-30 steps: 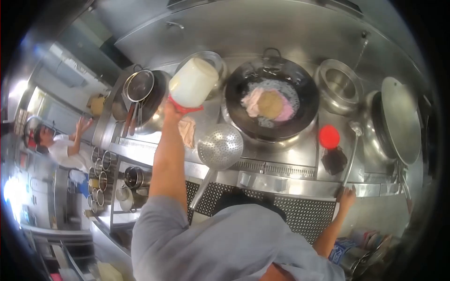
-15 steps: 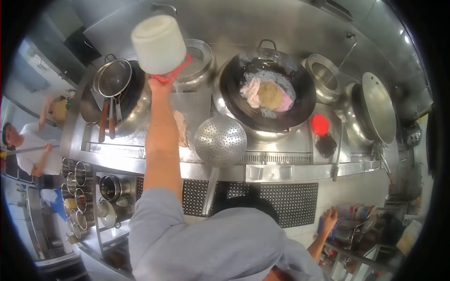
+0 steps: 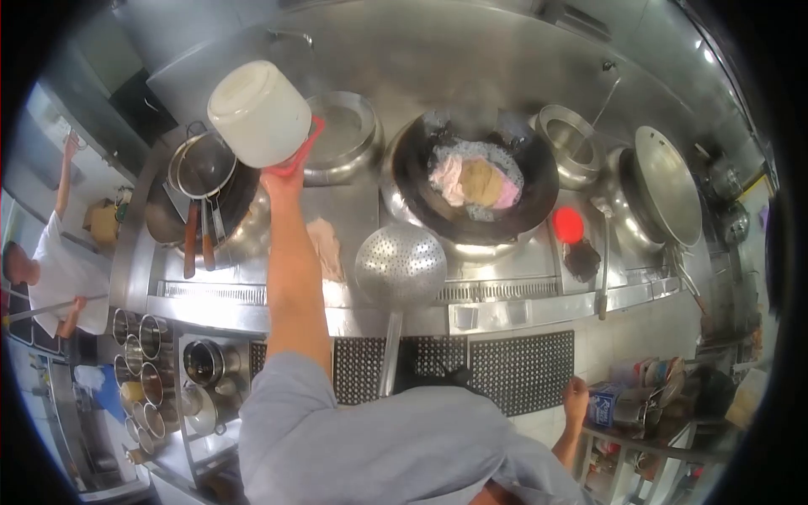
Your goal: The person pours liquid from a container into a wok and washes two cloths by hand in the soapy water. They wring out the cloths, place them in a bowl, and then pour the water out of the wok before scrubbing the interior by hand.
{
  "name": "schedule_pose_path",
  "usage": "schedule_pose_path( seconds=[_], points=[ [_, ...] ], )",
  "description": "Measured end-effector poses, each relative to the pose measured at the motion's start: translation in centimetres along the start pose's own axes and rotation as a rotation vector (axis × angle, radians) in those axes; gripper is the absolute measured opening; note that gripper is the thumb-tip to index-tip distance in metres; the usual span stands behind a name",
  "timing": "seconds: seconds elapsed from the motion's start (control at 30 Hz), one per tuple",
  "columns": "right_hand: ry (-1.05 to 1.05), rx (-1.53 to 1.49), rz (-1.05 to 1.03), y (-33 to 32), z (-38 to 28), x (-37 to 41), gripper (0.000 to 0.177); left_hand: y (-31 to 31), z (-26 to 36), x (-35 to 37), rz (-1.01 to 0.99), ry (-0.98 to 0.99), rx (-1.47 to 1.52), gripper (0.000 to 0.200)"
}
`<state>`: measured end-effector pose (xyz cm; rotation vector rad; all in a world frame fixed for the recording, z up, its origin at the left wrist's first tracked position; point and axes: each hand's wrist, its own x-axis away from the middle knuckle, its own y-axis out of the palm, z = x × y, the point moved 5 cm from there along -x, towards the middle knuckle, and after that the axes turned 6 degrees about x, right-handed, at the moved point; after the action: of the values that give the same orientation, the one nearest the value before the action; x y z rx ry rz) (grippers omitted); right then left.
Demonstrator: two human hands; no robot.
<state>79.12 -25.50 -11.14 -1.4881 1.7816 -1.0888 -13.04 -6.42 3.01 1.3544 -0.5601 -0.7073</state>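
My left hand (image 3: 283,174) is closed on a white plastic tub (image 3: 259,116) with a red rim. The tub is tipped with its base up and away from me, between the strainers and a round metal pot (image 3: 341,126); its inside is hidden. To the right, a black wok (image 3: 412,187) holds pink and tan food (image 3: 481,183) in whitish froth. Low on the right, my right hand (image 3: 576,394) hangs with curled fingers beside a blue box (image 3: 602,406); nothing shows in it.
A perforated ladle (image 3: 400,265) lies across the stove's front edge. Wire strainers (image 3: 202,164) rest over the left wok. A red bowl (image 3: 568,225), a metal pot (image 3: 572,139) and a tilted pan (image 3: 667,185) stand right. A co-worker (image 3: 63,269) is far left.
The tub has swung left and tilted more in my left hand. My right hand has shifted slightly left. The co-worker's arm has risen. The whole view has shifted slightly.
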Motion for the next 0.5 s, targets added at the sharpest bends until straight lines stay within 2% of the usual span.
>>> schedule_pose_path(
  seconds=[0.1,0.13,0.17,0.2,0.23,0.27,0.3,0.33,0.37,0.43,0.5],
  points=[
    [0.11,0.025,-0.091,-2.1,-5.1,1.5,0.028,-3.3,1.9,-0.8,-0.063,0.047,-0.079,0.047],
    [0.15,-0.057,-0.101,-1.6,-4.2,1.5,0.029,-3.5,0.5,-1.2,-0.093,0.02,-0.097,0.046],
    [0.208,-0.144,-0.09,-0.9,-2.0,1.5,0.031,-2.2,-0.7,0.0,-0.143,-0.045,-0.127,0.05],
    [0.135,-0.007,-0.069,-0.2,0.4,1.6,0.033,3.7,-4.1,4.2,-0.453,-0.382,0.042,0.057],
    [0.172,0.011,-0.093,-1.3,-1.2,2.3,0.032,4.4,-5.2,4.7,-0.221,-0.348,0.025,0.062],
    [0.209,-0.189,-0.082,-0.9,-0.3,2.9,0.029,1.3,-4.4,2.1,-0.173,-0.241,-0.09,0.059],
    [0.25,-0.215,-0.046,-0.8,0.5,3.3,0.029,3.2,-6.0,3.9,-0.095,-0.275,-0.133,0.054],
    [0.271,-0.237,-0.017,-0.7,1.3,3.6,0.028,4.8,-7.1,5.8,0.008,-0.123,-0.279,0.052],
    [0.33,-0.259,-0.035,-0.2,2.6,4.3,0.028,4.3,-7.3,5.2,-0.007,-0.054,-0.364,0.052],
    [0.413,-0.299,-0.086,0.5,4.3,4.6,0.028,5.4,-8.5,5.7,-0.022,-0.037,-0.424,0.051],
    [0.412,-0.344,-0.139,0.8,5.9,3.5,0.028,6.7,-10.0,6.8,-0.052,-0.08,-0.478,0.053]
  ],
)
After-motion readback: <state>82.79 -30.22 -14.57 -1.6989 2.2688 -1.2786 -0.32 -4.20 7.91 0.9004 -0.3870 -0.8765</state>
